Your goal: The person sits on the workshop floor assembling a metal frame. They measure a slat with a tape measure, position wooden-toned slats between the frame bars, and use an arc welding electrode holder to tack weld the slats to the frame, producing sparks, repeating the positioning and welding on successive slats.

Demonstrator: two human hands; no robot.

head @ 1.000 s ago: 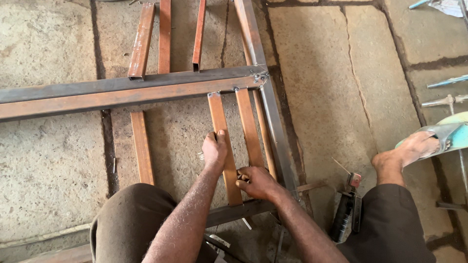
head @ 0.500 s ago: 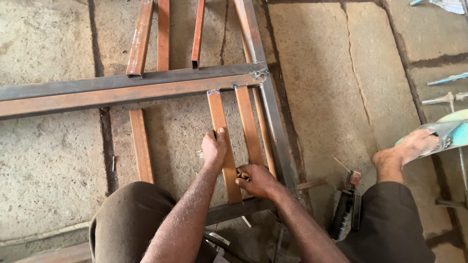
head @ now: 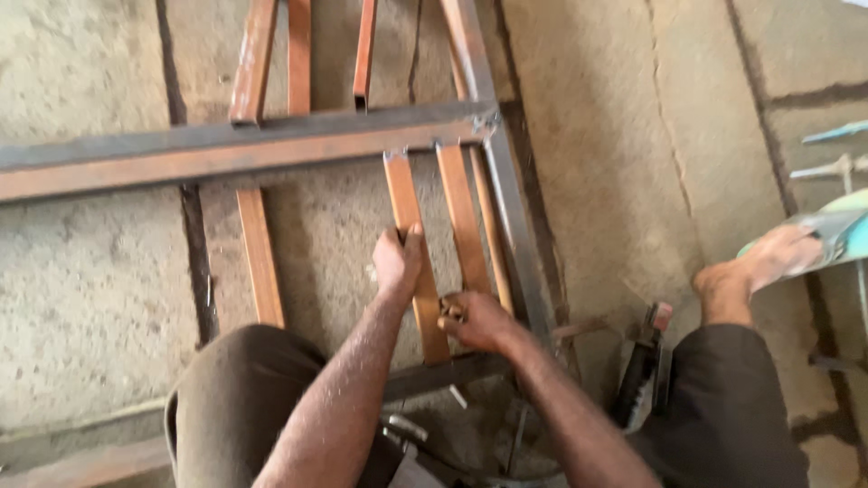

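A rusty steel frame [head: 271, 145] of square tubes lies on the concrete floor. Inside it, short orange-brown bars run from the cross tube toward me. My left hand [head: 398, 262] grips the middle bar [head: 402, 194] from its left side, thumb over the top. My right hand [head: 475, 318] is closed just to the right of that bar's lower part, fingers curled on a small object I cannot make out. A second short bar [head: 461, 217] lies right beside it. My knees frame both arms.
A power tool [head: 644, 361] with a red part lies by my right knee. My bare right foot [head: 759, 267] rests on a teal object [head: 841, 230] at the right edge. More bars [head: 258, 59] extend beyond the cross tube, and a grey side rail [head: 515, 235] runs diagonally.
The view has shifted slightly. Both hands stay on the same bar, almost unmoved.
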